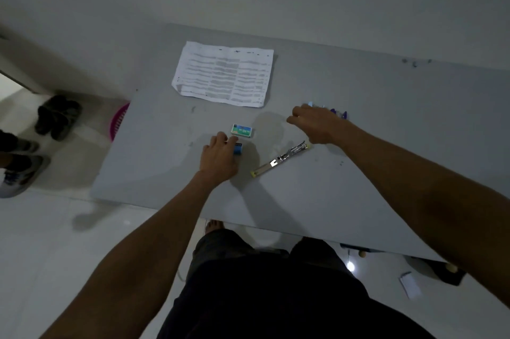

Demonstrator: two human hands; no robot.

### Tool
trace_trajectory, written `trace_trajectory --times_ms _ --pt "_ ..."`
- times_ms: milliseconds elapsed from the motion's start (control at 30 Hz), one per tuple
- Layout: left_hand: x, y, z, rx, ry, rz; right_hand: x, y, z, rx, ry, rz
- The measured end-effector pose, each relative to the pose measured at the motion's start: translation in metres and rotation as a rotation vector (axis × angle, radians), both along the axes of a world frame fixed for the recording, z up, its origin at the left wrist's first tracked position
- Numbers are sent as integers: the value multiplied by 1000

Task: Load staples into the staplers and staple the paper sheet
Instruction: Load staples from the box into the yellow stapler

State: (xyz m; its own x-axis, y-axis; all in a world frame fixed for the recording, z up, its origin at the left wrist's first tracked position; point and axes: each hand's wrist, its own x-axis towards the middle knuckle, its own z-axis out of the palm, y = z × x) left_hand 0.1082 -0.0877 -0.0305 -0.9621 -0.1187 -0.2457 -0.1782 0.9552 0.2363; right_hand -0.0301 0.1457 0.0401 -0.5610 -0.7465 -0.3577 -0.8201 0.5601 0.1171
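The opened stapler [280, 159] lies flat on the grey table [386, 123], swung out into one long strip with its metal staple channel showing and a yellow end at each tip; it runs diagonally, its far end toward the right. Just left of the stapler, the left hand [219, 158] rests palm-down on the table with the fingers curled over a small blue box [238, 149]; only a corner of that box shows, so whether it is gripped or only covered cannot be told. Just beyond that box, farther from the stapler, sits a staple box [242, 130] with a green and blue label, lying free. Above the stapler's far end the right hand [314, 123] reaches across, fingers loosely bent and spread downward; beyond its knuckles some small purple and pale pieces [338, 113] show, too hidden to tell what they are or whether the hand has hold of them. Well beyond the stapler, toward the table's far edge, a printed paper sheet [225, 74] lies flat and untouched, one corner folded. Off the table, far left of the stapler, shoes [58, 116] stand on the pale floor beside a pink basket [118, 120]
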Motion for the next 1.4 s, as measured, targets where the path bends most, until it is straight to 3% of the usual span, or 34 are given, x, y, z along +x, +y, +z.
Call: trace_trajectory --times_ms 400,533,700,833,1000,1200,1400 --pt "-8 -8 -10 28 -60 -17 5 -23 1 -327 -118 -258" --pt "-35 9 13 289 105 48 2 -27 5 -588 -266 -515" --pt "-79 44 63 503 225 17 2 -30 12 -853 -629 -899" --pt "-98 60 78 573 250 7 -4 -22 19 -1036 -687 -988" --pt "-109 67 77 928 177 315 -9 -9 27 -1205 -830 -1103" --pt "-119 71 82 1219 133 552 -12 -4 34 -1312 -909 -1196" --pt "-126 71 85 1378 89 639 -19 -2 36 -1325 -936 -1228"
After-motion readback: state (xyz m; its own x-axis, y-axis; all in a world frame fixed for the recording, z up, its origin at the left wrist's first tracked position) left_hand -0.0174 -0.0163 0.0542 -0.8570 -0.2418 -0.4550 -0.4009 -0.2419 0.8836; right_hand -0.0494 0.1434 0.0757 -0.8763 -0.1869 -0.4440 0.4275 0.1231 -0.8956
